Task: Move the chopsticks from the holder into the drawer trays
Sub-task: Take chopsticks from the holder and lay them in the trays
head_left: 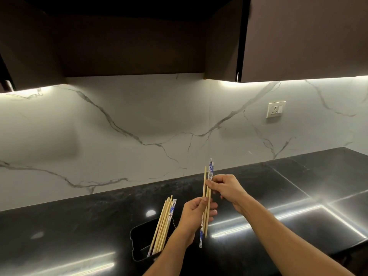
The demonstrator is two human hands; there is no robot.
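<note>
Above the black counter point(79, 232), a few chopsticks point(207, 194) are held upright, clamped low by the left grip point(196, 215) and pinched higher by the right grip point(227, 188), likely for evening up. Left of both, the remaining chopsticks point(163, 222) are seen leaning in the black holder point(137, 244).

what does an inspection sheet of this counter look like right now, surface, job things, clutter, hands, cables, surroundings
surface: glossy black counter, streaks of light glare on it
job's things: black holder on the counter, chopsticks leaning in it; bundle of more, plain wood plus a blue-patterned one, held upright above the counter; drawer trays not in view
clutter: nothing seen
grippers: left hand grips the bundle low; right hand pinches it higher up
cables: nothing seen
surroundings: marble backsplash, wall socket, dark cabinets overhead with lighting underneath
</note>
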